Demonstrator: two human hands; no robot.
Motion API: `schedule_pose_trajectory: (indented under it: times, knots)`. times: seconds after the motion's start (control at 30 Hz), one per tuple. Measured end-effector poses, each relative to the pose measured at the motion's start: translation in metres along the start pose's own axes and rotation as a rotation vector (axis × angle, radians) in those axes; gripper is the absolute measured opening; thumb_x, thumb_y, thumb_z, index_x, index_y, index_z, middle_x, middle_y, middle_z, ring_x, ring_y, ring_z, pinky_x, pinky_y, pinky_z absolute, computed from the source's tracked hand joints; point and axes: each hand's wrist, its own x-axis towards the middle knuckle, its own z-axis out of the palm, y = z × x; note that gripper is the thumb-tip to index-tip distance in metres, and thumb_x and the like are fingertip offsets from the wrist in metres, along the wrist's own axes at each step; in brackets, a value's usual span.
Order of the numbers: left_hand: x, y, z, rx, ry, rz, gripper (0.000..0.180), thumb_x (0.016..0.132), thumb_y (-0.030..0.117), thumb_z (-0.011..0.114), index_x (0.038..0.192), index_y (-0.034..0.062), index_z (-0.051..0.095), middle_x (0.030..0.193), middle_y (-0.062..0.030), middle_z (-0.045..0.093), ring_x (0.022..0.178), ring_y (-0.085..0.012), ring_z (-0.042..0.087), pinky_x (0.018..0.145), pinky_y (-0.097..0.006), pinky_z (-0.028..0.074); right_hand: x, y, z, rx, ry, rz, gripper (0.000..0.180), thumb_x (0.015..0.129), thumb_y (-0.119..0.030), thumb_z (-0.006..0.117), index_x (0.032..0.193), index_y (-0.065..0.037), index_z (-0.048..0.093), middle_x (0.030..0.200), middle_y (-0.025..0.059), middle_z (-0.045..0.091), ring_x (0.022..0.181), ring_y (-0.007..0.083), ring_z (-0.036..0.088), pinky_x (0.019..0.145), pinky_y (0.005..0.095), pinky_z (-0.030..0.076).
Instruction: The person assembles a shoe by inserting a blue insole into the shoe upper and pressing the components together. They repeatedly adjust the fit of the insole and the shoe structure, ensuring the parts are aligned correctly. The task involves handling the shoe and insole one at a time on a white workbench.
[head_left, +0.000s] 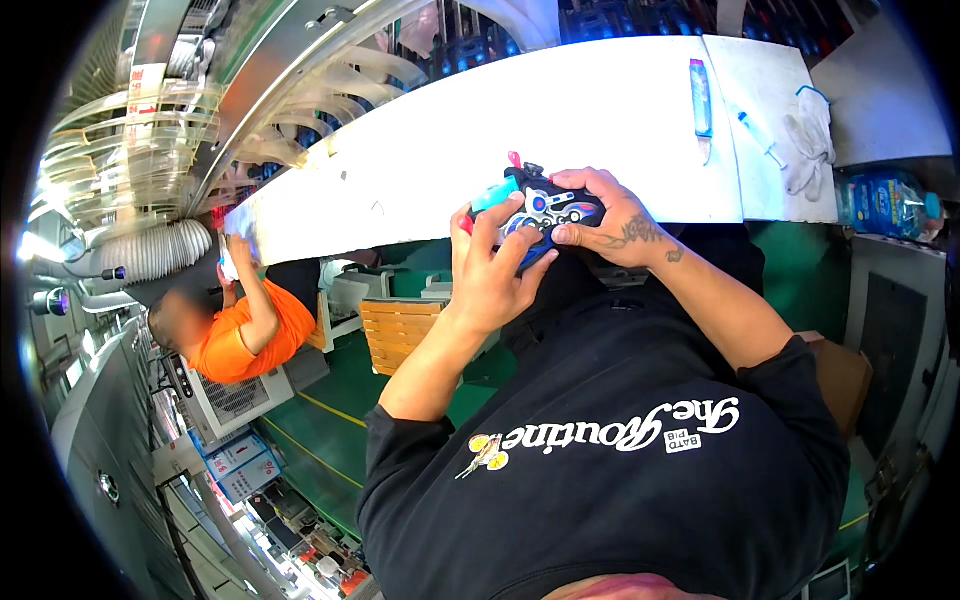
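Observation:
Both hands hold a small dark item (553,213) over the near edge of the white table (400,160). Its upper face carries a printed picture of a motorbike in white, red and blue. A pink-red loop sticks up from its far end, and a light-blue part shows by its left side. My left hand (492,268) grips the left and near side, fingertips resting on the printed face. On the right side, my right hand (612,220) is closed round the edge, its thumb on top. The underside and the item's exact kind are hidden.
On the table's right lie a blue tube-shaped tool (700,100) with a pink end, a thin syringe-like tool (762,140) and a white glove (806,150). A large bottle (888,203) stands beyond. Leftward, a person in orange (255,330) works at the table near a slatted wooden piece (398,335).

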Motion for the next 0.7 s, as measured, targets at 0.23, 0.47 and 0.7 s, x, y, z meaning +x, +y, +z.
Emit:
schedule_pose_trajectory:
  times: [0.23,0.47,0.7]
  knots:
    - [0.006,0.000,-0.002,-0.030,0.022,0.046,0.062,0.074,0.016,0.097,0.121,0.0059,0.058,0.138,-0.0185,0.065,0.120,-0.0391,0.064,0.106,-0.059,0.044,0.006,-0.010,-0.009,0.063,-0.056,0.101,0.073,0.088,-0.044,0.091,0.141,-0.005,0.058,0.138,0.0148,0.063,0.133,0.0277,0.060,0.116,0.0423,0.046]
    - [0.012,0.001,-0.006,-0.024,-0.031,0.092,0.064,0.073,0.016,0.097,0.122,0.0057,0.057,0.140,-0.0181,0.065,0.122,-0.0410,0.063,0.107,-0.058,0.045,0.010,-0.008,-0.010,0.101,-0.080,0.137,0.085,0.084,-0.057,0.091,0.139,-0.004,0.053,0.134,0.0201,0.062,0.130,0.0346,0.061,0.111,0.0475,0.048]
    - [0.027,0.008,-0.010,0.000,-0.062,0.112,0.064,0.073,0.018,0.097,0.123,0.0057,0.058,0.140,-0.0156,0.066,0.124,-0.0426,0.062,0.107,-0.057,0.046,0.005,-0.023,-0.009,0.069,-0.010,0.150,0.069,0.090,-0.034,0.091,0.136,-0.002,0.051,0.131,0.0160,0.062,0.124,0.0243,0.061,0.110,0.0404,0.048]
